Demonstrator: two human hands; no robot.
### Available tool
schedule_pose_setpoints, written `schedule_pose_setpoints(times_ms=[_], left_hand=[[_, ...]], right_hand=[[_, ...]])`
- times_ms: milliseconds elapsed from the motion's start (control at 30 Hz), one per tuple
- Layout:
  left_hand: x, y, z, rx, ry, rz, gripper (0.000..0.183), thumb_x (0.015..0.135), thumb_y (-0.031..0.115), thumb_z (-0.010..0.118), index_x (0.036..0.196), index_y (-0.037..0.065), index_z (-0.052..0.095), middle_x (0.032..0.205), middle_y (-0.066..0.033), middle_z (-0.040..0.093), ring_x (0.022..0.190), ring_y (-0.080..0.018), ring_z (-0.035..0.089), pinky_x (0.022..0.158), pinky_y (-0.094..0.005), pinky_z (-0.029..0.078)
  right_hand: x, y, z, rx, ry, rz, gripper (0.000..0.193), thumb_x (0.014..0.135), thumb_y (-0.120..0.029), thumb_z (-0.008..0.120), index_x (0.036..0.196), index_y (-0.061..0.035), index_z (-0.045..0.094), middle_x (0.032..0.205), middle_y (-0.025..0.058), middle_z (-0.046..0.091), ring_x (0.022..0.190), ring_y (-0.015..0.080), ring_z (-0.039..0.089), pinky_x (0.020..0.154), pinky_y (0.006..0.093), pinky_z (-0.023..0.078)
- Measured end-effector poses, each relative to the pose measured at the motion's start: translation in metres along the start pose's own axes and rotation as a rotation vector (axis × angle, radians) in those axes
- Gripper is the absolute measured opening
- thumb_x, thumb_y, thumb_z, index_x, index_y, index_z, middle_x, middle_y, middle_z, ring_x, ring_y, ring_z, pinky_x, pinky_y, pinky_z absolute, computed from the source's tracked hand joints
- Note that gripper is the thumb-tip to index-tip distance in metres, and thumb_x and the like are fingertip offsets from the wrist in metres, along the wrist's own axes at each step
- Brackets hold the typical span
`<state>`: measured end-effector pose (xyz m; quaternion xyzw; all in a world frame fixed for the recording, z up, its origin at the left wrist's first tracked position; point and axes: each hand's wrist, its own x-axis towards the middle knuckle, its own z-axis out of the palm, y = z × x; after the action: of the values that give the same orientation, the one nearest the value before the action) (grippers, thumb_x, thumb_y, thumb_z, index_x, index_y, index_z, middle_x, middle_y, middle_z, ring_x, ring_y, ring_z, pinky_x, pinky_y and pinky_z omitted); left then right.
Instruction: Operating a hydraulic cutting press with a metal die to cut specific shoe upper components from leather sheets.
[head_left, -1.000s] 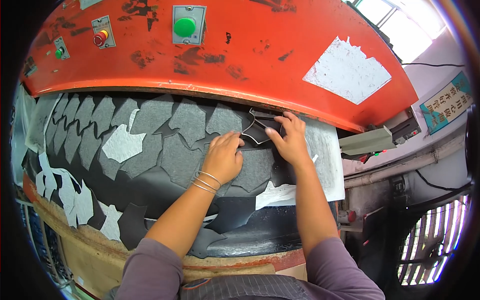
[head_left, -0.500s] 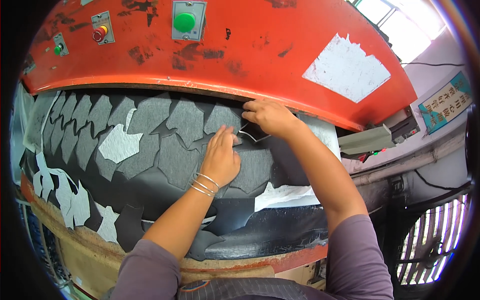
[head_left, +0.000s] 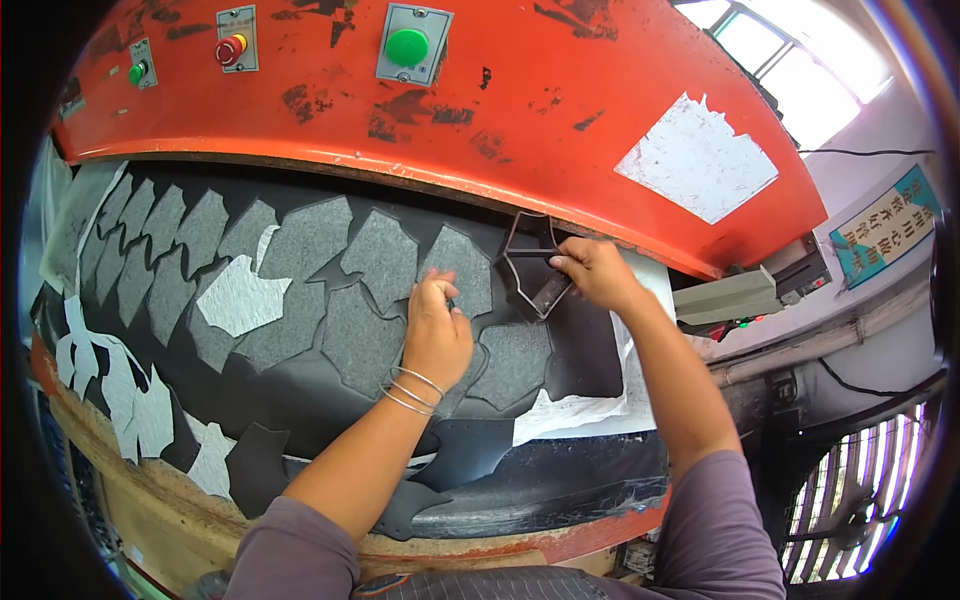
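Note:
A cutting die (head_left: 531, 252), a dark metal outline with a crossbar, stands tilted over the right part of the black sheet (head_left: 588, 350). My right hand (head_left: 600, 272) pinches it by its right side. My left hand (head_left: 438, 322), with bangles at the wrist, is over the grey cut pieces near the middle. Its fingers are curled together, and what they hold, if anything, is hidden. Beside it are a grey piece with a cut outline (head_left: 458, 262) and another grey piece (head_left: 515, 362). A pale piece (head_left: 243, 297) lies on top, further left.
An orange machine beam (head_left: 520, 130) spans the far side, with a green button (head_left: 407, 47) and a red knob (head_left: 231, 48). Pale scraps (head_left: 138, 410) and black offcuts (head_left: 257, 462) hang over the near left edge. White sheeting (head_left: 580, 412) shows under the black sheet.
The cutting die has been lifted and drawn out from by the beam, tilting in my right hand. My left hand's fingers, stretched out before, have curled in. The view has shifted slightly.

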<state>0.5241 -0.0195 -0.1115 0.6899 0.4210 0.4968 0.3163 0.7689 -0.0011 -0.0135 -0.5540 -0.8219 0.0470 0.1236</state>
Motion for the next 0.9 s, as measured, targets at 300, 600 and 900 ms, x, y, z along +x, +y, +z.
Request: schedule_pose_setpoints(times_ms=[300, 600, 900], left_hand=[[-0.001, 0.006, 0.002, 0.221, -0.296, 0.087, 0.024, 0.079, 0.001, 0.051, 0.101, 0.006, 0.042, 0.124, -0.014, 0.059, 0.13, -0.0319, 0.043, 0.112, -0.053, 0.019], [-0.002, 0.001, 0.001, 0.274, -0.328, 0.153, 0.028, 0.077, 0.001, 0.053, 0.102, 0.006, 0.042, 0.125, -0.0142, 0.059, 0.13, -0.0334, 0.043, 0.112, -0.0535, 0.02], [0.007, -0.007, 0.003, -0.277, 0.217, -0.122, 0.023, 0.08, -0.006, 0.046, 0.101, 0.001, 0.042, 0.116, -0.0207, 0.057, 0.113, -0.0343, 0.053, 0.102, -0.0421, 0.037]], right_hand=[[-0.001, 0.008, 0.035, 0.367, 0.032, 0.583, 0.018, 0.09, -0.018, 0.063, 0.087, -0.0004, 0.062, 0.066, 0.012, 0.06, 0.053, 0.0179, 0.057, 0.052, 0.0342, 0.047], [-0.041, 0.007, 0.055, 0.319, 0.142, 0.208, 0.064, 0.081, -0.032, 0.07, 0.136, -0.0077, 0.047, 0.138, 0.0193, 0.045, 0.13, 0.0324, 0.041, 0.109, 0.0414, 0.031], [0.059, -0.015, 0.025, -0.227, 0.141, -0.431, 0.037, 0.075, 0.0, 0.054, 0.109, -0.0086, 0.065, 0.117, 0.0125, 0.062, 0.11, 0.0308, 0.058, 0.095, 0.0368, 0.045]])
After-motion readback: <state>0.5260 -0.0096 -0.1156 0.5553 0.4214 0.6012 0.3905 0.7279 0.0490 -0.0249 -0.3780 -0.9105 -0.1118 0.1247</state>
